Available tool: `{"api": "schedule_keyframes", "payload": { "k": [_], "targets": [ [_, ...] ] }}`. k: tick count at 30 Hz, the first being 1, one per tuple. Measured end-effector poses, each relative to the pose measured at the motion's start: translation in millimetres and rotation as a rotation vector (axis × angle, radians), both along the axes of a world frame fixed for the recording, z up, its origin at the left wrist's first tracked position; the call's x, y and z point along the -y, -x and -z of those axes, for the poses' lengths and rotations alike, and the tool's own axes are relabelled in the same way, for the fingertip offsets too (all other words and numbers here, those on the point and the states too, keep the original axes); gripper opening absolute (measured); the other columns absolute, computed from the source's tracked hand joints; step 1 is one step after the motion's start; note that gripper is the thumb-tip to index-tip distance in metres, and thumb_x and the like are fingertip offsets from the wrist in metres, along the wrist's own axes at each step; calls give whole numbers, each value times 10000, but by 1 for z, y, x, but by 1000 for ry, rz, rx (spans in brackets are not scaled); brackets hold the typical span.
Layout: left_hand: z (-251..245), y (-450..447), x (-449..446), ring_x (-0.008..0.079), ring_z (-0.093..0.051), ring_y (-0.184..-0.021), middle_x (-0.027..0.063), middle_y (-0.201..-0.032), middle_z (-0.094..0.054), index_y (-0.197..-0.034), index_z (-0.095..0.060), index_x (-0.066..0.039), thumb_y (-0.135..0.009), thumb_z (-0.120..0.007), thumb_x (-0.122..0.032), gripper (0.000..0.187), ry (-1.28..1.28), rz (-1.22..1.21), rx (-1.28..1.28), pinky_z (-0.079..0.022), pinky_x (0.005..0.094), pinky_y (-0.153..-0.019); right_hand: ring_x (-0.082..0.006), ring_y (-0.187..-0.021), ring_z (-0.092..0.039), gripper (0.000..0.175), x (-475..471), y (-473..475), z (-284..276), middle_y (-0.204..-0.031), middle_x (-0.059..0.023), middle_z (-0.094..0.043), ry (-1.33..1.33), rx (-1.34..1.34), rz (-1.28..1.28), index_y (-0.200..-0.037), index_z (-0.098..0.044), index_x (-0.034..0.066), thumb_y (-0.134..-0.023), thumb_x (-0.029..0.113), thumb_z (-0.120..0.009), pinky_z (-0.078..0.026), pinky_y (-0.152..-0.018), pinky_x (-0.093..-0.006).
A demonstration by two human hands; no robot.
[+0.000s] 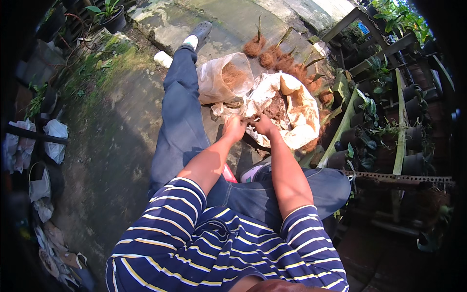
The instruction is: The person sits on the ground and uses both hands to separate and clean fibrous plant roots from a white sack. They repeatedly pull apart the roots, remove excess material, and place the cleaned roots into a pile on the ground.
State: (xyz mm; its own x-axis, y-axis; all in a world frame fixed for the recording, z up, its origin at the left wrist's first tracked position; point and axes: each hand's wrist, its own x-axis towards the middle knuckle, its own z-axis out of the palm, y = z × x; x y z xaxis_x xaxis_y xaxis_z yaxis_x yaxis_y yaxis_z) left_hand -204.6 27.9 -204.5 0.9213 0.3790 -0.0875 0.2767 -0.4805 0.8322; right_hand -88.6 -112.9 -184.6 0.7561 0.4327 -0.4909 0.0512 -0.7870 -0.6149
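Observation:
My left hand (234,127) and my right hand (263,124) meet at the near left rim of a white woven sack (304,109), rolled open, with dark brown soil (277,109) inside. Between the fingertips of both hands is a small dark brown thing, perhaps a lump of soil; the fingers hide most of it. Just beyond my left hand lies a clear plastic bag (215,78) with brown coconut fibre (233,75) in its mouth. Beyond and right of the sack, several fibre-wrapped balls (268,58) with cut green stems stand in a curved row.
Wooden and metal racks (399,120) with potted plants stand on the right. A mossy concrete floor (109,146) spreads to the left, with white plastic bags (56,140) at its far edge. My outstretched leg (182,109) lies left of the fibre bag. A potted plant (114,20) stands at the upper left.

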Motion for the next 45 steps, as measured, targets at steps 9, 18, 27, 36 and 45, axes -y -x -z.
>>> {"api": "schedule_keyframes", "payload": {
  "k": [9, 18, 27, 36, 45],
  "targets": [
    [2, 11, 6, 365, -560, -1301, 135, -1316, -669, -1195, -770, -160, -946, -673, -220, 274, -51, 75, -183, -469, 459, -1103, -396, -1142, -695, 432, -7, 15, -20, -1195, -249, -733, 282, 168, -271, -1196, -721, 11, -866, 279, -801, -540, -980, -445],
    [-9, -21, 11, 374, -699, -1132, 230, -1144, -752, -1125, -808, -83, -862, -684, -169, 303, 115, -78, -268, -528, 457, -1005, -375, -1101, -719, 367, -1, 14, -11, -1141, -245, -752, 151, 229, -1, -1110, -730, -6, -868, 269, -763, -549, -950, -449],
    [22, -92, -81, 229, -637, -776, 63, -874, -663, -995, -721, -173, -934, -775, -396, 238, 969, 222, -853, -540, 440, -692, -154, -761, -701, 182, 0, 3, -3, -882, -47, -748, -373, -210, 253, -979, -715, 33, -1005, 210, -681, -523, -690, -291],
    [-28, -112, -76, 189, -617, -1034, 26, -1065, -660, -1204, -742, -179, -1048, -577, -540, 427, 1326, 30, -452, -516, 445, -936, -316, -1153, -628, 369, 21, -30, -53, -1343, -155, -573, -1093, -467, 782, -1351, -508, -3, -1072, 232, -567, -549, -989, -455],
    [17, -46, -6, 273, -739, -979, 199, -1009, -780, -1078, -774, 41, -933, -731, -463, 526, 367, 114, -76, -548, 384, -895, -243, -832, -741, 284, 16, 7, -10, -1017, -117, -701, -502, -389, 662, -1259, -582, 3, -979, 28, -622, -646, -716, -355]
  ]
}}
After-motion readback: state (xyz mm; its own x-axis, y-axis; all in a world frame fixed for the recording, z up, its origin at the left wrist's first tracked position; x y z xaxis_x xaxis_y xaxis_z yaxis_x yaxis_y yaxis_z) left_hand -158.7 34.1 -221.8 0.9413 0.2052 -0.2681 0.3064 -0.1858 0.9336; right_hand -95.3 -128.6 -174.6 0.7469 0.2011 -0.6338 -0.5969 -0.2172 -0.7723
